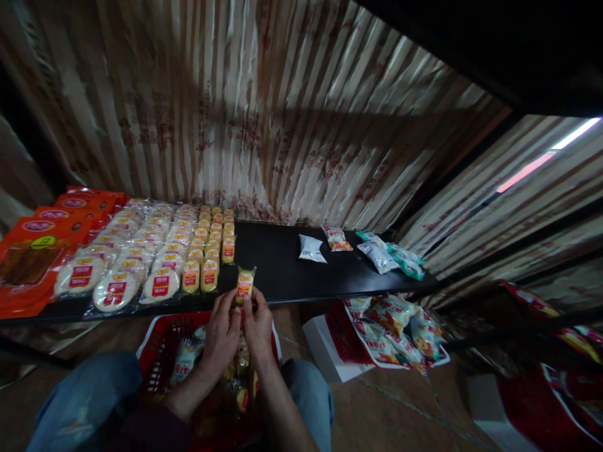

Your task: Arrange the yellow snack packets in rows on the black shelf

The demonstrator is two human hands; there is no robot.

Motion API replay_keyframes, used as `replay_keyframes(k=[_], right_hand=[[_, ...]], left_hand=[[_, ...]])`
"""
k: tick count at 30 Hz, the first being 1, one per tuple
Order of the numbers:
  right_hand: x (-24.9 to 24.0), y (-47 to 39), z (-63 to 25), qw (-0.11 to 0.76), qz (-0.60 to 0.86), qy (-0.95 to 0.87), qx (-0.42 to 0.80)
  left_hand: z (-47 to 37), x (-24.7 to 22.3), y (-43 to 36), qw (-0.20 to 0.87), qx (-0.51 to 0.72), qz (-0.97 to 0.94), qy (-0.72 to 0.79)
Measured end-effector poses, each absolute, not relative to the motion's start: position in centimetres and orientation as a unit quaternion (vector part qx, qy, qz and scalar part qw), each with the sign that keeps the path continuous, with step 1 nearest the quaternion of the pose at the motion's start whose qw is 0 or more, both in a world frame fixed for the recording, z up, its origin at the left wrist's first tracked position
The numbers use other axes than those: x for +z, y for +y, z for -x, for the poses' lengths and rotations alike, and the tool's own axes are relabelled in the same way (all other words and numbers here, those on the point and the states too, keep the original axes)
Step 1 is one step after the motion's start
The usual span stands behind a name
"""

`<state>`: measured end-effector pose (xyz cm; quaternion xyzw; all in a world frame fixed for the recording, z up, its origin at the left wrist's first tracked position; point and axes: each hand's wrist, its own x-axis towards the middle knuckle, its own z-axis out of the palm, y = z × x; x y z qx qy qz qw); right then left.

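Note:
Between my two hands is a small wrapped snack cake, yellow with a red and white label, held upright just off the shelf's front edge. The fingers of my left hand pinch its left side. My right hand grips it from the right. Close by on the black shelf stand rows of similar wrapped snack cakes. Below my hands, between my knees, sits a red basket with more packets inside, partly hidden by my forearms.
Left on the shelf are round white wrapped crackers and orange bags. Several snack bags lie loose at the right. A box of snack bags stands on the floor, with another red and white box further right.

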<state>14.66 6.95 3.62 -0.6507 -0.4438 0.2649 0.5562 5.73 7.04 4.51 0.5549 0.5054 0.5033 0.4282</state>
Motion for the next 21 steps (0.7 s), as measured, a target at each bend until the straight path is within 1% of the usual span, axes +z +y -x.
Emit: replay_keyframes(k=[4, 10, 17, 21], right_hand=[[4.0, 9.6, -15.0, 0.537, 0.649, -0.476, 0.253], [3.8, 12.9, -15.6, 0.476, 0.681, -0.502, 0.239], [4.0, 14.7, -15.9, 0.418, 0.7, -0.522, 0.251], [4.0, 15.6, -15.9, 0.409, 0.7, -0.538, 0.23]], left_hand=[[-6.2, 4.8, 8.9, 0.4, 0.514, -0.563, 0.509], [-6.9, 4.0, 11.1, 0.354, 0.48, -0.613, 0.519], [-7.2, 3.0, 12.0, 0.342, 0.462, -0.633, 0.518], [-7.3, 2.9, 12.5, 0.334, 0.465, -0.642, 0.509]])
